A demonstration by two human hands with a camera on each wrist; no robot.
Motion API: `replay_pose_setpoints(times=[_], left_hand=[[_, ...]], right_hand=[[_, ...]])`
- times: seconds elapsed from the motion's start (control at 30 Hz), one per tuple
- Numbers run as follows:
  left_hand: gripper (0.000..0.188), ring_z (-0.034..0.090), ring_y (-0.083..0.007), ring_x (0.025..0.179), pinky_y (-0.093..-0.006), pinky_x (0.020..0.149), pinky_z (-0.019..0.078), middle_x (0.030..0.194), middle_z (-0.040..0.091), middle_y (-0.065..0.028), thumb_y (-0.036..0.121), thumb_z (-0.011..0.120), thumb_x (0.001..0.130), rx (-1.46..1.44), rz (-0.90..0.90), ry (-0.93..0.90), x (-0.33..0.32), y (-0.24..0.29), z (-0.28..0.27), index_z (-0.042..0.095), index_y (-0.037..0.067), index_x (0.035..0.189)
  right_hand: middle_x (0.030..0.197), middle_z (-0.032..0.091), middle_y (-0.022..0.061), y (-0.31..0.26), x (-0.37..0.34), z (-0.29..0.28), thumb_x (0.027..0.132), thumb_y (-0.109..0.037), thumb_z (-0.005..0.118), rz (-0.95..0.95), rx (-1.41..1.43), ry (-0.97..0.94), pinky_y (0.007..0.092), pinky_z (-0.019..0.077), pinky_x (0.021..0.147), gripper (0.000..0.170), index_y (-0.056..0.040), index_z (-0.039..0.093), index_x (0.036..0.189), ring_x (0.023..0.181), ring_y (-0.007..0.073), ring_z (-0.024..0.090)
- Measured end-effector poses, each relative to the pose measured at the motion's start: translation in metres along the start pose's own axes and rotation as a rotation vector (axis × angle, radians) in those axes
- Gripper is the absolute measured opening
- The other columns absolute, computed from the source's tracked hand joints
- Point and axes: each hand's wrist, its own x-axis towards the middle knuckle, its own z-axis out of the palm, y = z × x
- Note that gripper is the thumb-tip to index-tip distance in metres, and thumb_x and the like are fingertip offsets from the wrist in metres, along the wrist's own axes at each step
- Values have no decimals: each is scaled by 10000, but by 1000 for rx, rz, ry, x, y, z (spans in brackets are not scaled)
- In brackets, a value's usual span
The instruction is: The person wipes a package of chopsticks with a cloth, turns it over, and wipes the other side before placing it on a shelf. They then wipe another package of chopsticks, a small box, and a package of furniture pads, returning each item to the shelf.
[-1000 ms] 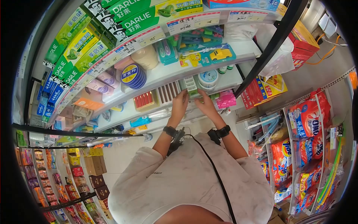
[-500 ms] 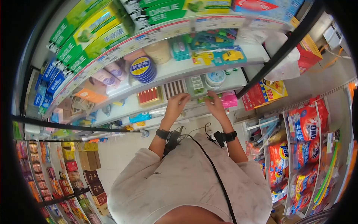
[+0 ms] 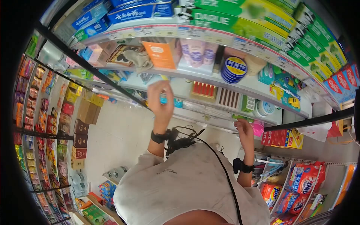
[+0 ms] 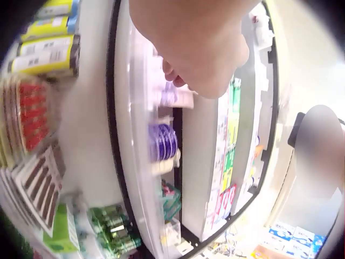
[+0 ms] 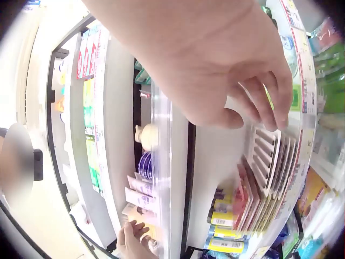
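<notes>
My left hand is raised in front of the shelves, its fingers loosely bent with nothing visible in them. In the head view it lies just below an orange box and left of the red-striped packs. My right hand hangs lower to the right, fingers relaxed, beside a pink package. Up and left of it on the lower shelf stand brown-striped packs, a green box and a white jar. In the right wrist view its fingertips overlap the striped packs.
Blue round tins and lilac tubes sit on the shelf above, with toothpaste boxes higher up. A black shelf post slants at left. Detergent bags stand at lower right. A black cable runs down the shirt.
The head view has swung left along the shelves. My hands, close together before by the green box, have drawn apart: the left one went left, and the right one dropped away from the shelf.
</notes>
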Motion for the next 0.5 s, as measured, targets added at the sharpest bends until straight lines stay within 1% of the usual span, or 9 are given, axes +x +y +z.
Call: replay_pose_setpoints(times=[0.07, 0.17, 0.2, 0.27, 0.3, 0.4, 0.43, 0.5], left_hand=[[148, 639, -263, 952, -349, 817, 516, 1065, 682, -159, -73, 638, 913, 119, -46, 90, 12, -30, -22, 661, -19, 1050], [162, 634, -266, 984, -355, 846, 515, 1113, 666, -153, -9, 665, 937, 196, -126, 185, 36, -70, -54, 668, -14, 1099], [179, 630, -275, 994, -364, 853, 513, 1119, 665, -149, -4, 680, 925, 223, -145, 171, 43, -86, -62, 669, -9, 1103], [215, 623, -293, 1015, -381, 866, 509, 1129, 661, -142, 4, 709, 900, 276, -185, 140, 55, -118, -76, 671, 2, 1111], [273, 615, -297, 1041, -390, 886, 505, 1142, 658, -129, 34, 754, 871, 288, -161, 89, 61, -133, -82, 681, 26, 1134], [333, 602, -311, 1071, -408, 918, 496, 1163, 660, -111, 76, 807, 827, 365, 28, -89, 72, -157, -94, 692, 37, 1138], [409, 591, -324, 1131, -425, 969, 486, 1220, 661, -100, 110, 847, 773, 342, 40, -133, 74, -161, -96, 708, 60, 1154], [437, 595, -321, 1168, -429, 1005, 475, 1267, 660, -92, 103, 852, 767, 334, 50, -214, 81, -163, -97, 716, 70, 1181]], right_hand=[[1078, 729, 119, -15, -2, 20, 1042, -134, 570, -5, -29, -51, 316, 542, 917, 275, 10, 624, 1269, 1013, 185, 705], [1068, 730, 118, -33, 0, 47, 1044, -127, 564, -16, -72, -97, 316, 541, 933, 266, 15, 627, 1260, 1016, 183, 706], [1065, 731, 118, -37, 0, 55, 1044, -126, 566, -11, -82, -103, 317, 541, 936, 263, 16, 629, 1256, 1018, 182, 707], [1057, 734, 119, -41, -1, 70, 1044, -125, 568, -7, -91, -112, 319, 542, 940, 259, 17, 631, 1250, 1020, 184, 709], [1052, 736, 119, -42, -2, 76, 1043, -126, 569, -9, -89, -117, 321, 543, 941, 257, 18, 633, 1248, 1019, 185, 710], [1040, 739, 121, -45, -1, 96, 1043, -127, 573, -9, -95, -135, 322, 542, 945, 257, 20, 632, 1246, 1017, 192, 715], [1037, 740, 121, -46, -3, 101, 1043, -128, 574, 0, -102, -141, 322, 542, 947, 258, 21, 631, 1246, 1015, 195, 717], [1040, 742, 124, -53, -6, 110, 1044, -132, 575, 2, -114, -168, 322, 541, 947, 261, 22, 631, 1247, 1013, 198, 720]])
